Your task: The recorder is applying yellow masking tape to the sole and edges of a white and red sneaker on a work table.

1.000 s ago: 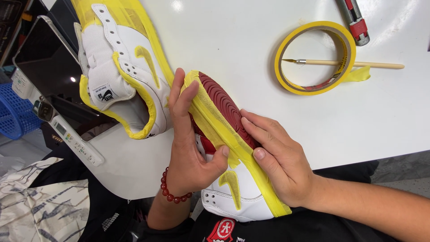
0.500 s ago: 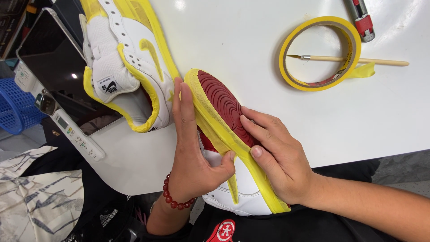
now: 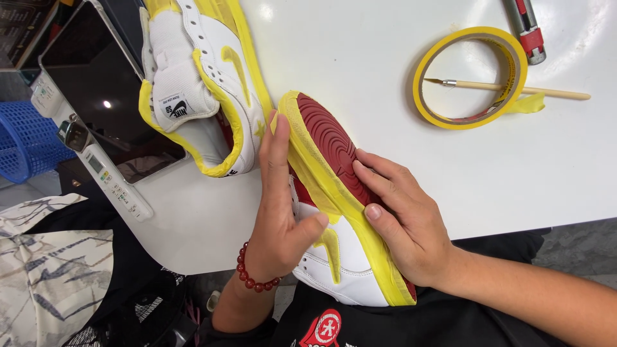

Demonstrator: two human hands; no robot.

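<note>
A white sneaker with a dark red sole [image 3: 331, 144] lies on its side at the table's front edge, its midsole wrapped in yellow masking tape. My left hand [image 3: 277, 212] grips its left side, fingers stretched along the taped edge and thumb on the white upper. My right hand [image 3: 405, 218] rests on the red sole, fingers pressing the tape near the middle. A second white sneaker [image 3: 199, 83], also edged in yellow tape, lies upright just to the left on the table, untouched.
A roll of yellow tape [image 3: 421, 90] lies on the white table [image 3: 565, 160] at the back right, with a thin wooden brush [image 3: 553, 93] across it and a red-and-grey cutter [image 3: 530, 32] beyond. A white device with a dark screen [image 3: 96, 83] and a blue basket [image 3: 26, 141] stand left.
Both hands keep hold of the red-soled sneaker; my left fingers have slid slightly along the taped edge. The view has shifted a little, nothing else moved.
</note>
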